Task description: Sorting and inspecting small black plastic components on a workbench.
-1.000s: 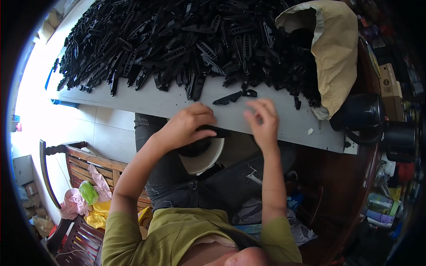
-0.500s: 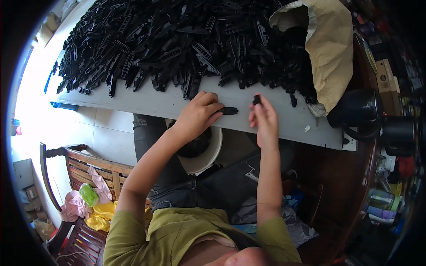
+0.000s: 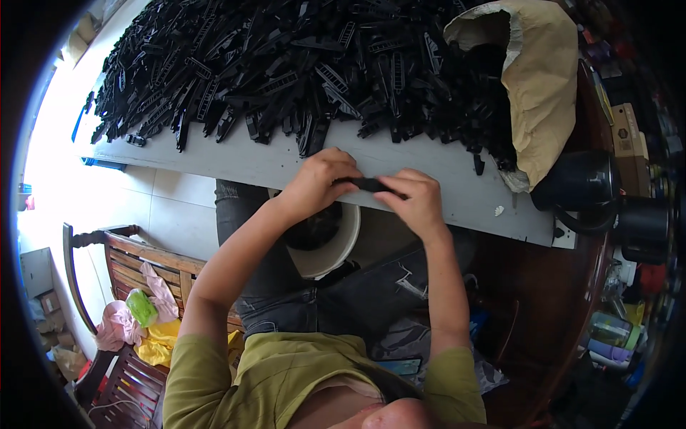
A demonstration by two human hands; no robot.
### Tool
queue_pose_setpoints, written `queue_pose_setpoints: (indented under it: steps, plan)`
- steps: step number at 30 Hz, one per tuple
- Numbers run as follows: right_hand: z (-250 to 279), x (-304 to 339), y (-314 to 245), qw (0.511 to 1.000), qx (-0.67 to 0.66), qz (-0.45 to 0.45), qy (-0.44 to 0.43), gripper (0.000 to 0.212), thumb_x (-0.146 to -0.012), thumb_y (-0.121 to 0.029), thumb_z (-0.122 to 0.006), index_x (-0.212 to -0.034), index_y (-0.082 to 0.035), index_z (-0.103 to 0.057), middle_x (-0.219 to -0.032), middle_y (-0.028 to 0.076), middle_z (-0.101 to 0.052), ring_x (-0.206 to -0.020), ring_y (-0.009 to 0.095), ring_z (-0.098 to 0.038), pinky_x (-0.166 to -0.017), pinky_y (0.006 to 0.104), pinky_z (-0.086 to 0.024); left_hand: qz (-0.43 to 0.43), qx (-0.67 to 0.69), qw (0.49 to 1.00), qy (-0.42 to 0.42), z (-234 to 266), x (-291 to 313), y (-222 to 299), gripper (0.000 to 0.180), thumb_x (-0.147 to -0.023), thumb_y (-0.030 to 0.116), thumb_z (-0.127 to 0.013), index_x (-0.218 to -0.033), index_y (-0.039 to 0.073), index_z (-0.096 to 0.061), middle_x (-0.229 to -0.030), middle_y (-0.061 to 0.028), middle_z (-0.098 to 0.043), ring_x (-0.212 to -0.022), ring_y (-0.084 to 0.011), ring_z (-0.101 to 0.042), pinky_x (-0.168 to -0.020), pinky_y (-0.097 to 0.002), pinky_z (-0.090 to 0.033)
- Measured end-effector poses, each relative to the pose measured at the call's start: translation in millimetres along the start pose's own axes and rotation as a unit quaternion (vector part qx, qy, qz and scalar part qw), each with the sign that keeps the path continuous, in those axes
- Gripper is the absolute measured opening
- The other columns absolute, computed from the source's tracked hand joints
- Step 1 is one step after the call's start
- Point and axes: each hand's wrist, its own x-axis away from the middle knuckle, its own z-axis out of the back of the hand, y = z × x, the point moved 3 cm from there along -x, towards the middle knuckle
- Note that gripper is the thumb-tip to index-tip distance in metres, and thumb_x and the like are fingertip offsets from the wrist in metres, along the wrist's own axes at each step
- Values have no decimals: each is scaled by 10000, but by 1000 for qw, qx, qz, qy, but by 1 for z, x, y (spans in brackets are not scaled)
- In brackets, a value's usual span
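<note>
My left hand (image 3: 321,179) is closed in a pinch on one end of a dark black plastic part (image 3: 369,184), just above the table's near edge. From the other side, the fingers of my right hand (image 3: 416,201) are closed on the opposite end. The fingertips hide both ends, so a separate small piece cannot be made out in my right hand. Beyond my hands lies a big heap of black plastic parts (image 3: 286,79), some with ladder-like shapes. The nearest of them lie a little past my left hand.
A torn tan paper sack (image 3: 547,93) lies at the heap's right on the grey table (image 3: 236,161). Beside it stands a black mug-like vessel (image 3: 579,182). Below the table edge, a white bucket (image 3: 350,239) holds dark things. A wooden bench (image 3: 157,250) with cloths stands at left.
My right hand, which held a small black piece apart, has moved left and down to the part in my left hand. Both hands now meet on it. My left hand has hardly moved.
</note>
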Motion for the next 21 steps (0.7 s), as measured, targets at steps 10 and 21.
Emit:
queue_pose_setpoints:
  steps: [10, 21]
  plan:
    - [-17, -28, 4, 980, 105, -59, 156, 302, -839, -197, -710, -1081, -31, -642, -869, 107, -625, -643, 246, -624, -558, 345, -484, -12, -34, 998, -48, 24, 31, 28, 261, -728, 102, -742, -971, 38, -671, -983, -110, -618, -941, -300, -597, -809, -380, -503]
    - [-33, -34, 11, 935, 285, -120, 176, 187, -913, -178, -600, -1059, -73, -545, -1032, 117, -558, -750, 338, -651, -620, 446, -530, 111, -346, 921, 139, 37, -1, 7, 268, -709, 122, -744, -929, 44, -611, -906, -91, -528, -862, -278, -545, -749, -371, -468]
